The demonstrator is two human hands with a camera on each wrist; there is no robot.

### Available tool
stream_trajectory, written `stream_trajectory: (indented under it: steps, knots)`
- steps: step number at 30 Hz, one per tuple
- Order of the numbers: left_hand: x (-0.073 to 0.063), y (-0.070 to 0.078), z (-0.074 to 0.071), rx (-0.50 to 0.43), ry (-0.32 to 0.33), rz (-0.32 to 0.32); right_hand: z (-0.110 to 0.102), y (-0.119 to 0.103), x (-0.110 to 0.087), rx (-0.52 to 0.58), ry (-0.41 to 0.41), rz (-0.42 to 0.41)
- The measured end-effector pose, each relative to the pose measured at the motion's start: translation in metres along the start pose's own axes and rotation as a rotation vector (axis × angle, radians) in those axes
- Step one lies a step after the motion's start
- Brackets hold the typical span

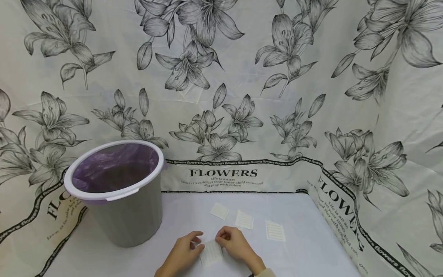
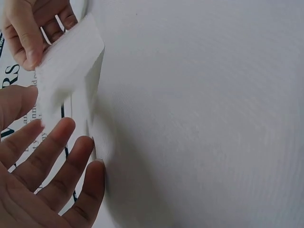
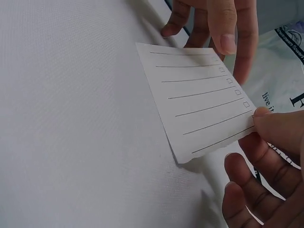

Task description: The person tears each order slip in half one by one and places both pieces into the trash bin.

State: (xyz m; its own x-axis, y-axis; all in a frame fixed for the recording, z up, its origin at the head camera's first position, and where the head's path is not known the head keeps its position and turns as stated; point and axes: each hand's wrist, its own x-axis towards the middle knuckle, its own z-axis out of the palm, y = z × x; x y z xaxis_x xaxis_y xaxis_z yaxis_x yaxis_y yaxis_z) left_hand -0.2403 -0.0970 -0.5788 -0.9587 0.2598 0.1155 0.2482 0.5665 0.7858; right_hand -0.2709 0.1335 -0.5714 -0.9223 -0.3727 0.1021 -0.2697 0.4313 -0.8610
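Note:
My right hand pinches a small lined paper sheet between thumb and forefinger at one corner, with its other fingers loosely bent. Ruled lines and a column of little boxes mark the sheet's face, and the edge near the right hand looks ragged. Across from it, my left hand has its fingers spread and relaxed, thumb tip right at the sheet's edge. From the left wrist view the blank back of the paper shows, tilted above the white tabletop.
Farther back on the table lie three separate paper slips: a plain-looking slip, a lined slip and another lined slip. To the left stands a grey bin with a purple liner. Flower-printed cloth hangs behind.

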Motion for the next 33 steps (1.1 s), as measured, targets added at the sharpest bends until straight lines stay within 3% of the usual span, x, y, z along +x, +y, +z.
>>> stream_trajectory:
  steps: [11,18,26,33]
  knots:
    - [0.002,0.004,0.005,-0.079,0.065,0.084,-0.005,-0.007,-0.001,0.013,0.018,-0.027]
    - [0.003,0.008,0.003,-0.106,0.112,0.075,-0.004,-0.013,-0.004,0.059,0.026,-0.022]
    - [0.002,0.014,-0.003,-0.122,0.093,0.072,-0.001,-0.011,-0.005,0.1,0.039,-0.007]
    - [0.0,0.014,0.0,-0.119,0.078,0.087,-0.003,-0.018,-0.008,0.077,0.001,-0.038]
